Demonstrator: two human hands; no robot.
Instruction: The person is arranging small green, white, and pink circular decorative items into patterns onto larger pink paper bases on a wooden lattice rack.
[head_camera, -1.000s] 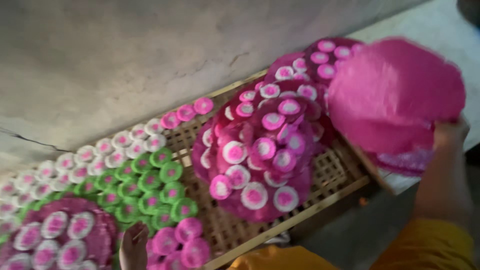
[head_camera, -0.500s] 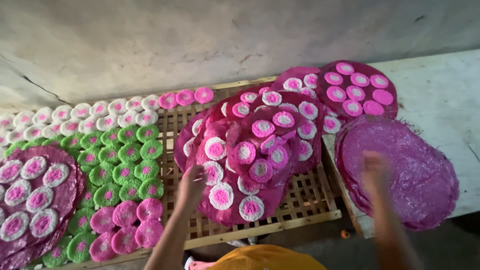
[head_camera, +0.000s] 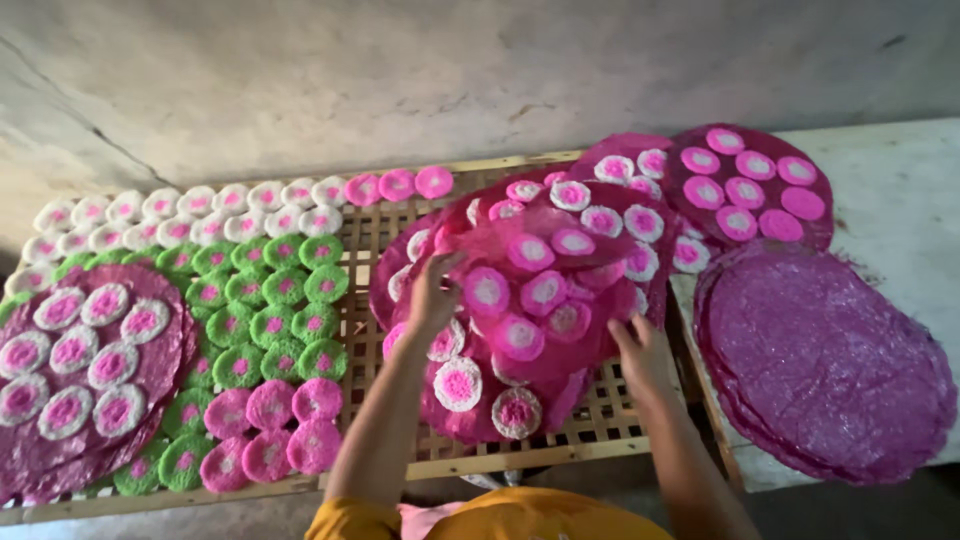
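1. A round pink tray (head_camera: 540, 300), thin and loaded with small pink-and-white cakes (head_camera: 487, 291), is held at the top of a tilted pile of like trays on the slatted bamboo rack (head_camera: 365, 225).
2. The left hand (head_camera: 432, 297) is closed on the tray's left edge, fingers curled over the rim; the right hand (head_camera: 642, 352) is laid at its lower right edge, and whether a firm grasp is made there cannot be told.
3. The tray is judged light, flexible and apt to sag; the cakes look soft and loose, so a hold at two opposite rims, kept level, seems best.
4. About nine cakes can be counted on the held tray, though some are hidden.
5. Right of the rack, on a pale table (head_camera: 900, 190), a stack of empty purple trays (head_camera: 825, 365) is seen; behind it a loaded tray (head_camera: 750, 190) carries eight cakes.
6. On the rack's left part, green cakes (head_camera: 270, 300) lie in rows, roughly twenty-five, with white cakes (head_camera: 190, 215) behind them.
7. At the rack's far left another loaded tray (head_camera: 85, 350) shows about nine cakes.
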